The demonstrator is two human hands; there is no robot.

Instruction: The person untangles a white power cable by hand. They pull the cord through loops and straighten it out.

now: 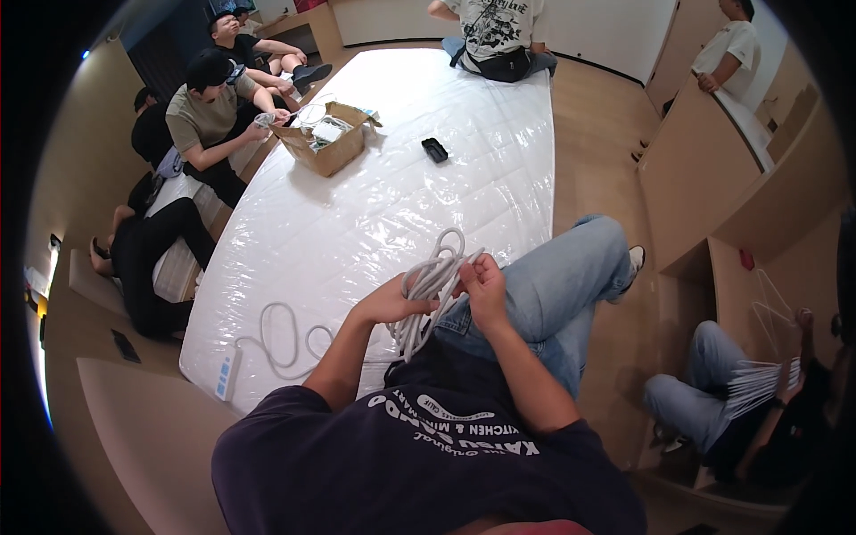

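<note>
A bundle of looped pale grey cable (415, 332) hangs in front of my lap. My left hand (392, 300) wraps round it from the left, its fingers hidden behind the loops. On the bundle's right side my right hand (484, 287) is closed, with fingertips pinching the cable near its upper loops. From the bundle a loose length of the same cable curls over the plastic-covered mattress (392, 192). It runs to a white power strip (228, 373) lying at the mattress's near left edge.
A cardboard box (332, 156) of cables and white items stands on the mattress; a small black tray (434, 150) lies right of it. Several people sit along the left and far edges. At lower right a person holds white hangers (758, 385). A wooden counter (691, 169) stands right.
</note>
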